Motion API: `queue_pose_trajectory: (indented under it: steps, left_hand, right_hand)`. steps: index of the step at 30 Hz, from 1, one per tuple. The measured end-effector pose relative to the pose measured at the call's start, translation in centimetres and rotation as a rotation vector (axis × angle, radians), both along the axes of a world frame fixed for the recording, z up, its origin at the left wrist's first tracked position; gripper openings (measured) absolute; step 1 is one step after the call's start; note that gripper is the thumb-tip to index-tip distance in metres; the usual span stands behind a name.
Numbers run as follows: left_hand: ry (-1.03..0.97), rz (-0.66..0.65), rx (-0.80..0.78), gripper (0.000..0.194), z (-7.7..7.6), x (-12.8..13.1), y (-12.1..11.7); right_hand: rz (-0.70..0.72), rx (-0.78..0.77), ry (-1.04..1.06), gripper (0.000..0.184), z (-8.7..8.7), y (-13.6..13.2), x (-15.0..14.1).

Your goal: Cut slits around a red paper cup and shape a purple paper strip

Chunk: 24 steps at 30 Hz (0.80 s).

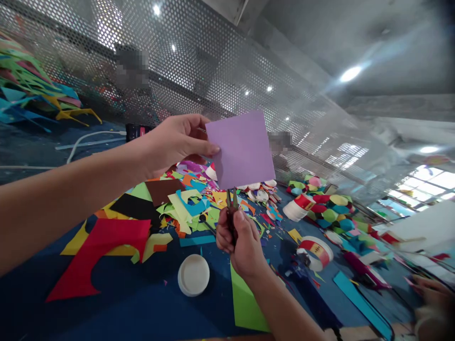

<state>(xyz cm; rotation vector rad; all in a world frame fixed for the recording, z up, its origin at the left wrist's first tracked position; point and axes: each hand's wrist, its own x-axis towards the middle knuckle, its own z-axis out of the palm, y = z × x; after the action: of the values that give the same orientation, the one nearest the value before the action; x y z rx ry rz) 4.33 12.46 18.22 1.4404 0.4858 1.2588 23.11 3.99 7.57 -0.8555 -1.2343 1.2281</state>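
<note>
The left hand (177, 143) pinches uncut-looking purple paper (245, 149); at its six o'clock, the right hand (246, 246) wraps fingers round scissors (235, 199).

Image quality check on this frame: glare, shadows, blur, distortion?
Head view: ceiling light flares into a streak, window looks near blown out; soft shadow on the purple paper below the left thumb; wide-angle stretch and tilt towards the edges; another person's hand smeared at lower right; pixelated patches over the mesh screen.
</note>
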Motion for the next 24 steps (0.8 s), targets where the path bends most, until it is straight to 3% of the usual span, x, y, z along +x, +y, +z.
queue_pose_trajectory:
  steps: [7,24]
  left_hand:
    - [0.030,-0.052,0.001,0.027,-1.7,1.6,0.1]
    - [0.055,-0.012,-0.001,0.030,-1.7,1.7,0.1]
  right_hand:
    - [-0.001,-0.023,-0.001,0.048,0.0,-0.2,-0.1]
    - [0.006,-0.004,0.005,0.049,0.1,0.0,0.0]
